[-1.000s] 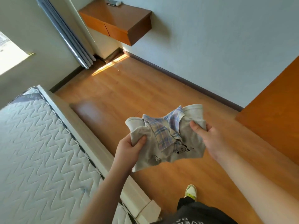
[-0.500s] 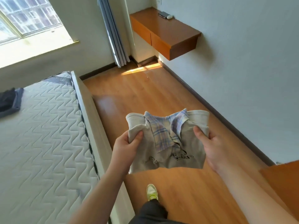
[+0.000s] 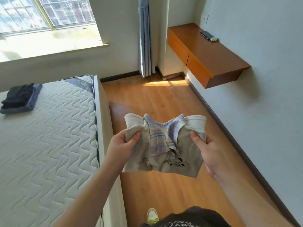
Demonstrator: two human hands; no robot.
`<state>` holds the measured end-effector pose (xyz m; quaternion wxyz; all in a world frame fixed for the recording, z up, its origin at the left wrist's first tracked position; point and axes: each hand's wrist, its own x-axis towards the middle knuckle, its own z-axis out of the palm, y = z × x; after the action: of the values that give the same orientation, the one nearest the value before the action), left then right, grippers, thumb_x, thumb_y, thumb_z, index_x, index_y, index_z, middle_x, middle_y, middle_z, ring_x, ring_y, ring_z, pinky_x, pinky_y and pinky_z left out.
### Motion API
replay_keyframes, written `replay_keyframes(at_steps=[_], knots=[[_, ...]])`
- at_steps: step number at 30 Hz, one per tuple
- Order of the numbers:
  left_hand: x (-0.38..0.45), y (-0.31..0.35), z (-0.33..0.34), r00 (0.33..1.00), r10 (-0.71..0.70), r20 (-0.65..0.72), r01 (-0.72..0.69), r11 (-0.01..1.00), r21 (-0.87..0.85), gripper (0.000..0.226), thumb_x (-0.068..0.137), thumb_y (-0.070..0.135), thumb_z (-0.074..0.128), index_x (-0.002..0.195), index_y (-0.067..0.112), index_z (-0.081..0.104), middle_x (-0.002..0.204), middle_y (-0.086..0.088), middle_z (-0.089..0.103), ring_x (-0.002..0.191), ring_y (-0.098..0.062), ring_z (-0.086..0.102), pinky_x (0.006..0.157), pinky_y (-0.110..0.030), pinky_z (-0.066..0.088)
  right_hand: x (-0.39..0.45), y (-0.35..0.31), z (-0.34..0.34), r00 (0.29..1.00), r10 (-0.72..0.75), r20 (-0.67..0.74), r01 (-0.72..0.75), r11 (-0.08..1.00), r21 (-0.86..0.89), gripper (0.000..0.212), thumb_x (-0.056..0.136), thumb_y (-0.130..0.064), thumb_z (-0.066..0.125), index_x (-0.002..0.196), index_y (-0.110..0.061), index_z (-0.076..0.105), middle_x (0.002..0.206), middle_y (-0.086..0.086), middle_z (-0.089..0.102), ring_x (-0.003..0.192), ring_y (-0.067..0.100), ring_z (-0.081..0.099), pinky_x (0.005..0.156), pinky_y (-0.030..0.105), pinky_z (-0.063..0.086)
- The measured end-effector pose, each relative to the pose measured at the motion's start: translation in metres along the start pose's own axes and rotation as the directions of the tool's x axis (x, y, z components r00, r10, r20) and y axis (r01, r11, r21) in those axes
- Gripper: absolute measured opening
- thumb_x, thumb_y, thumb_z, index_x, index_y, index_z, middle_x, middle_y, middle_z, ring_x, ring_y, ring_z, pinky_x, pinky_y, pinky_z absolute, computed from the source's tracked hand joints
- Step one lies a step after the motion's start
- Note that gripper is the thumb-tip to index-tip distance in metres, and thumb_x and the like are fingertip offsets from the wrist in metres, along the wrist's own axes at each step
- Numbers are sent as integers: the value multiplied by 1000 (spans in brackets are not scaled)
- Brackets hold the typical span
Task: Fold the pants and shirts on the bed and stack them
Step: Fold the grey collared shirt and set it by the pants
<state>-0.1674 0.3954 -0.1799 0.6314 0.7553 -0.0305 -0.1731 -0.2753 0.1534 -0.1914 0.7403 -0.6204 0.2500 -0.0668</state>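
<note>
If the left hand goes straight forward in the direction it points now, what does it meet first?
Nothing close, as far as the picture shows. The left hand grips the shirt over the floor beside the bed; depth is unclear.

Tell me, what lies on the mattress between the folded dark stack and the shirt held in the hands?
In the head view, only bare quilted mattress and its edge separate the dark stack from the shirt.

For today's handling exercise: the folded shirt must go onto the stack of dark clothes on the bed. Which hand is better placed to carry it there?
Left. The left hand grips the shirt on the side nearer the bed, where the stack lies far left. The right hand would cross over.
</note>
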Motion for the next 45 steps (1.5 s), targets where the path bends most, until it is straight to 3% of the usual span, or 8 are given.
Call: replay_keyframes(at_steps=[9, 13, 18, 21, 25, 35, 41, 45], knots=[[142, 21, 25, 996, -13, -86, 13, 1000, 3, 25, 79, 51, 66, 86, 28, 73, 76, 6, 70, 71, -3, 63, 67, -28, 51, 164, -39, -2, 996, 4, 86, -1, 999, -38, 47, 70, -62, 76, 102, -27, 75, 101, 4, 76, 92, 21, 73, 67, 24, 57], [201, 45, 40, 985, -63, -163, 56, 997, -46, 30, 76, 48, 67, 85, 20, 72, 90, -16, 69, 79, -11, 61, 77, -38, 50, 245, -64, -1, 979, 74, 191, -62, 996, -68, 40, 72, -56, 73, 99, -26, 76, 101, 6, 76, 93, 22, 73, 67, 25, 57], [250, 70, 42, 933, -127, -337, 68, 981, -182, 18, 85, 28, 71, 89, 11, 73, 97, -23, 69, 85, -18, 62, 82, -43, 51, 341, -109, 17, 925, 142, 352, -92, 984, -154, 28, 77, -47, 69, 96, -27, 77, 101, 5, 76, 94, 22, 73, 77, 36, 56], [266, 73, 33, 905, -159, -394, 58, 965, -256, 23, 90, 22, 69, 96, -1, 67, 89, -20, 66, 80, -20, 59, 72, -36, 49, 387, -129, 47, 889, 142, 435, -76, 983, -166, 22, 80, -42, 67, 94, -27, 77, 100, 5, 76, 91, 20, 73, 68, 28, 58], [288, 72, 11, 825, -212, -523, 4, 929, -370, 12, 92, 14, 67, 97, 5, 73, 88, -9, 74, 76, -12, 68, 61, -20, 54, 435, -136, 98, 836, 122, 535, -18, 980, -196, 21, 82, -40, 66, 96, -30, 76, 101, 1, 76, 92, 18, 73, 68, 26, 58], [394, 53, -84, 730, -290, -619, -18, 897, -442, 12, 91, 21, 68, 93, 16, 78, 97, -13, 75, 88, -20, 70, 77, -32, 56, 555, -134, 238, 757, 166, 632, 42, 953, -300, 13, 91, -31, 65, 98, -28, 75, 100, -1, 76, 91, 17, 73, 77, 36, 56], [469, 63, -139, 829, -261, -494, 16, 895, -446, 33, 79, 26, 72, 110, 16, 73, 108, -13, 73, 104, -31, 68, 92, -45, 54, 617, -148, 306, 737, 202, 645, 13, 950, -312, 12, 90, -31, 66, 95, -31, 76, 97, 0, 76, 86, 16, 73, 63, 22, 56], [517, 70, -169, 784, -279, -554, -6, 890, -456, 30, 78, 28, 72, 104, 14, 73, 103, -16, 74, 98, -26, 69, 87, -42, 54, 658, -154, 349, 748, 203, 632, -3, 953, -302, 12, 88, -31, 67, 94, -31, 77, 97, 2, 76, 87, 17, 73, 64, 21, 56]])
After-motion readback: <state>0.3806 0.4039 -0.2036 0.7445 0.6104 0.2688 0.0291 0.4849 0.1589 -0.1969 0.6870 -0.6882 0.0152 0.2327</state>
